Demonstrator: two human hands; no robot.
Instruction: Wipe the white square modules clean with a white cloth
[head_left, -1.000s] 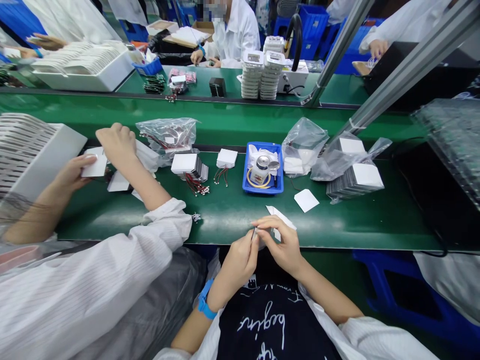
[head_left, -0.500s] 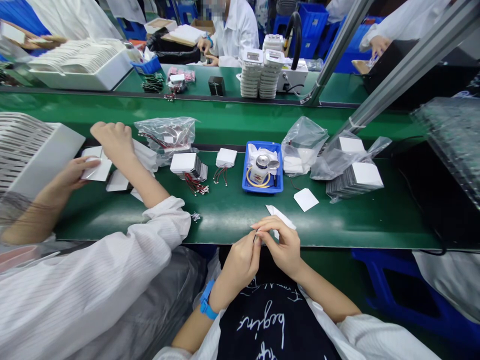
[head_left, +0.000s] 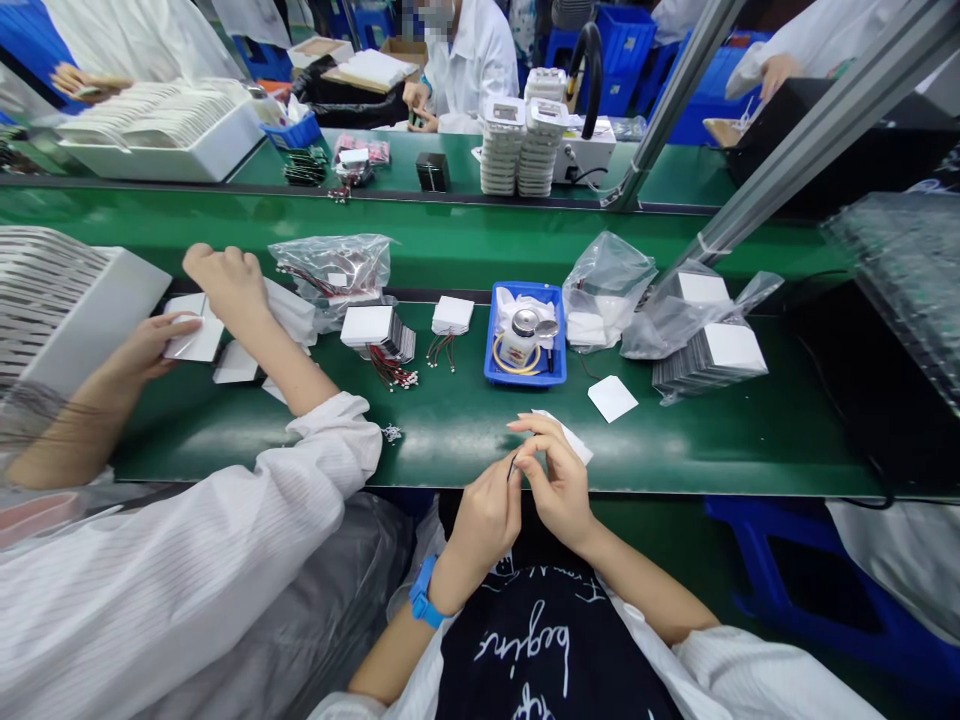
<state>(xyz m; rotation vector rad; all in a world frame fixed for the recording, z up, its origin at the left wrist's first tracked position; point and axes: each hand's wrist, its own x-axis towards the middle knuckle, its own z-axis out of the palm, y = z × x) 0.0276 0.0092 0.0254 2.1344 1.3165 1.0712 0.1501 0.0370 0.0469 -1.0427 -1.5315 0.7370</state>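
Note:
My left hand (head_left: 484, 508) is closed in a pinch just over the table's front edge. A thin dark strip (head_left: 512, 467), too small to name, shows between its fingertips. Against its upper end, the thumb and forefinger of my right hand (head_left: 556, 487) press together, with the other fingers raised; what they pinch is hidden. Just behind my right hand lies a white folded piece (head_left: 574, 443), partly covered by it. A white square piece (head_left: 613, 399) rests flat farther back on the green table.
A blue tray (head_left: 489, 372) holds a pump bottle and a yellow band. White stacks with red-black wires (head_left: 369, 326) stand left of it. On the right is a bagged stack of squares (head_left: 731, 352). A co-worker's arm (head_left: 281, 350) reaches in at left; a metal post (head_left: 810, 145) slants overhead.
The fingers of my right hand have lifted and spread a little, while its thumb and forefinger stay pinched. My left hand has barely shifted. The dark strip shows more clearly.

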